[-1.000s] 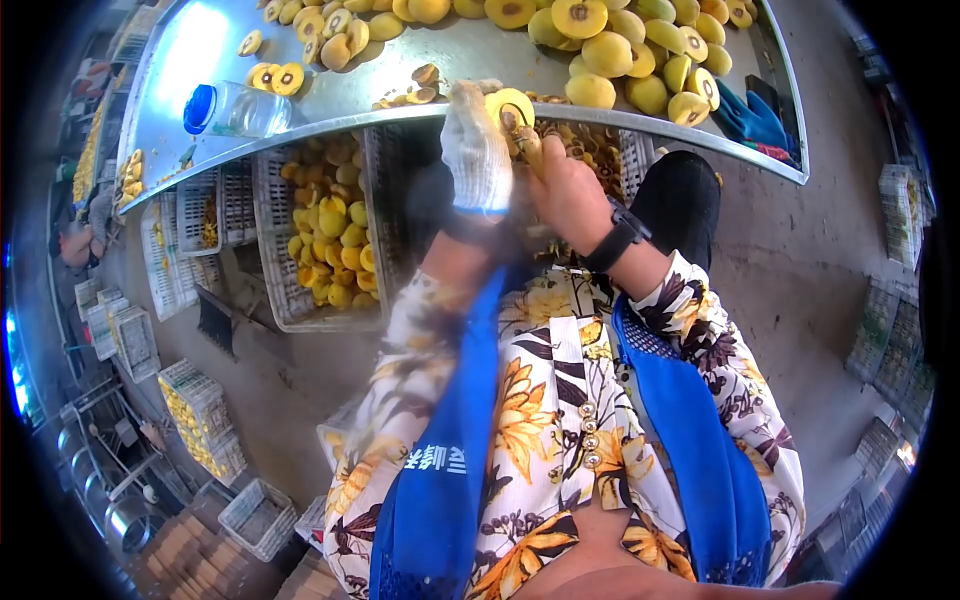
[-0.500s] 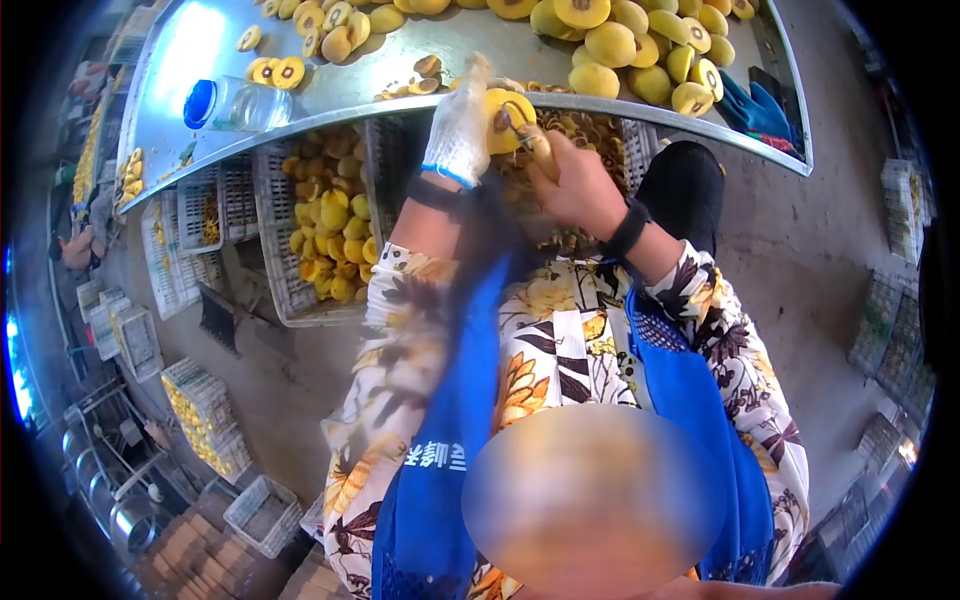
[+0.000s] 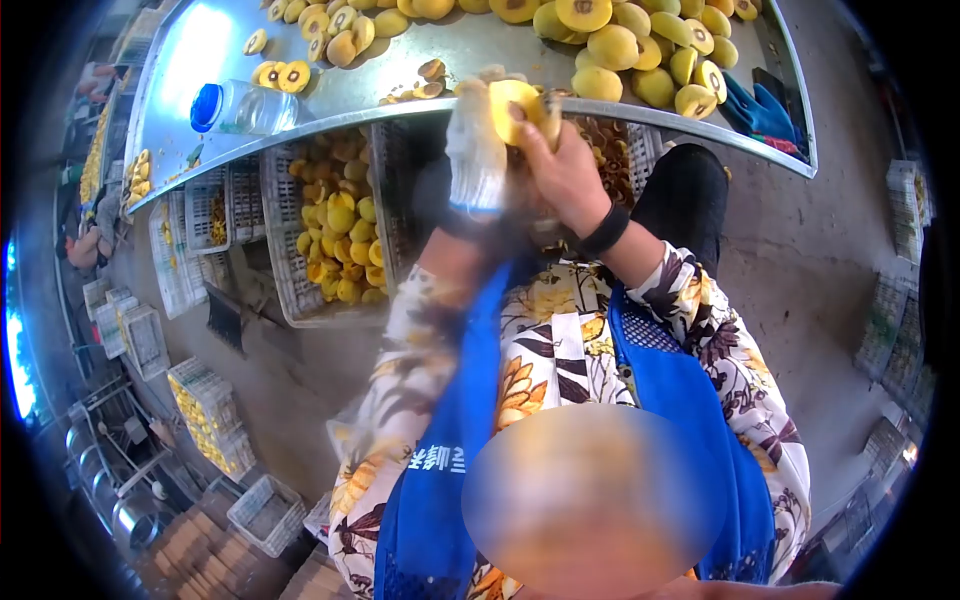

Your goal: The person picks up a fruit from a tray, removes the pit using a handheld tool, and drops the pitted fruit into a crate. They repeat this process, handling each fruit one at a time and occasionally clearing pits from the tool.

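Now my gloved left hand (image 3: 478,150) clamps the halved fruit (image 3: 512,108), cut face toward me, beside my bare right thumb (image 3: 535,142); it looks too round for a long axis. My right hand's (image 3: 568,178) grip is blurred; I cannot tell.

The fruit half (image 3: 511,103), round and smooth yellow with a brownish mark at its cut centre, is held cut side up by the gloved left hand (image 3: 480,150) at 12 o'clock in the view, above the table's (image 3: 225,150) near rim, partly covered by the right thumb. The tool (image 3: 552,110), tan and blurred, stands roughly upright in the right hand (image 3: 568,175), just beside the fruit half at its 3 o'clock; its tip cannot be made out.
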`<act>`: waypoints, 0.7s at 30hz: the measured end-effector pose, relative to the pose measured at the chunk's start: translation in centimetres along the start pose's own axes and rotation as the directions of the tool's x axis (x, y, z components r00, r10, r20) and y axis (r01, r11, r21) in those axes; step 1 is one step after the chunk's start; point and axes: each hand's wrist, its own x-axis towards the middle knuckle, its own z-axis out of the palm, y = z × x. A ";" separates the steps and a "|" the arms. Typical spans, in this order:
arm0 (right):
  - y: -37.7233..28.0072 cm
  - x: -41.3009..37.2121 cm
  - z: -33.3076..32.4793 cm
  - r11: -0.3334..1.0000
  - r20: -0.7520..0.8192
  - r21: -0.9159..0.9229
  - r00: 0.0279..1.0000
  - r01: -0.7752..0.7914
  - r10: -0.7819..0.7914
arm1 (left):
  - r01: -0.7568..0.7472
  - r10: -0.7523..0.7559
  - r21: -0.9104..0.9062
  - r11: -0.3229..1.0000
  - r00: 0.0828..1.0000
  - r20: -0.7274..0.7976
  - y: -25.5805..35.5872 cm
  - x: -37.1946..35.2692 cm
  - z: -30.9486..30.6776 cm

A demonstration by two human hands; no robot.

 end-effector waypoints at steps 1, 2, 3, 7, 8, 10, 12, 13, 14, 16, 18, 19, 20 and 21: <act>-0.1 -0.7 0.0 0.996 0.074 -0.086 0.997 -0.024 0.030 | 0.145 -0.164 -0.161 0.976 0.980 -0.114 1.2 -0.1 0.4; -0.4 -1.2 -0.2 0.984 0.145 -0.174 0.988 -0.035 0.061 | 0.256 -0.333 -0.335 0.907 0.922 -0.197 2.4 0.0 1.0; -0.6 -1.4 -0.5 0.973 0.170 -0.232 0.984 -0.004 0.045 | 0.172 -0.212 -0.196 0.965 0.955 -0.206 1.9 0.7 0.3; -0.5 -1.9 -1.4 0.948 0.235 -0.303 0.972 0.099 -0.026 | 0.227 -0.244 -0.121 0.966 0.958 -0.149 2.1 0.6 -0.1; -0.5 -1.8 -1.5 0.951 0.246 -0.282 0.968 0.124 -0.054 | 0.230 -0.247 -0.129 0.965 0.959 -0.136 2.1 0.7 0.0; -0.5 -1.8 -1.5 0.939 0.248 -0.317 0.967 0.132 -0.052 | 0.239 -0.256 -0.145 0.960 0.960 -0.113 1.7 0.8 -0.1; -0.5 -1.8 -1.5 0.930 0.240 -0.341 0.969 0.136 -0.053 | 0.230 -0.249 -0.156 0.961 0.962 -0.115 1.7 0.7 0.2; -0.5 -1.9 -1.5 0.928 0.231 -0.346 0.971 0.135 -0.055 | 0.226 -0.246 -0.162 0.961 0.962 -0.116 1.7 0.6 0.3; -0.6 -2.0 -1.5 0.926 0.223 -0.352 0.973 0.135 -0.057 | 0.216 -0.235 -0.151 0.965 0.965 -0.120 1.7 0.4 0.4; -0.5 -1.9 -1.6 0.926 0.233 -0.352 0.971 0.138 -0.056 | 0.196 -0.212 -0.130 0.972 0.969 -0.127 1.7 0.2 0.7; -0.4 -2.0 -1.7 0.928 0.229 -0.353 0.973 0.119 -0.038 | 0.192 -0.209 -0.130 0.973 0.969 -0.134 0.9 0.4 0.5; -0.3 -2.0 -1.6 0.930 0.219 -0.354 0.975 0.100 -0.022 | 0.189 -0.206 -0.129 0.973 0.969 -0.136 0.6 0.7 0.5; -0.2 -1.9 -1.7 0.932 0.210 -0.353 0.978 0.082 -0.006 | 0.164 -0.171 -0.063 0.984 0.978 -0.116 0.7 0.8 0.5; -0.3 -1.8 -1.8 0.930 0.231 -0.358 0.973 0.077 0.008 | 0.139 -0.138 0.002 0.990 0.986 -0.095 0.8 0.7 0.4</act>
